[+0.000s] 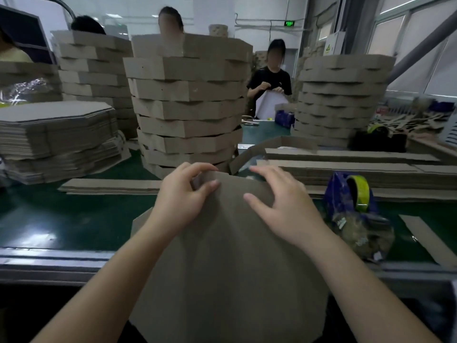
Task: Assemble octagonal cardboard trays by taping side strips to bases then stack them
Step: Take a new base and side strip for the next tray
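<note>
The green table (61,219) spreads under both hands and far to each side of them. Directly beyond the left hand (180,201) stands a tall stack of finished trays (188,102), and a second stack (341,95) stands farther away, beyond the right hand (284,206). Well to the left of the left hand lies a pile of flat bases (54,134).

The octagonal base (230,256) is under both hands. It is tilted: its far edge is up at the fingers and its near part comes down over the table edge toward the person. Just beyond the right hand lie long piles of strips (346,169), and a few more strips (111,186) lie flat just left of the left hand.

One side strip (249,151) stands bent on its edge beyond the fingers and its near end comes to the far edge of the base. The left hand pinches this end – the fingers are curled over the top and the thumb presses from the near side. The right hand lies on the base with the fingers spread and almost straight; it grips nothing.

A blue tape dispenser (351,194) with a yellow-green roll stands just to the right of the right hand – close, but not touching.
</note>
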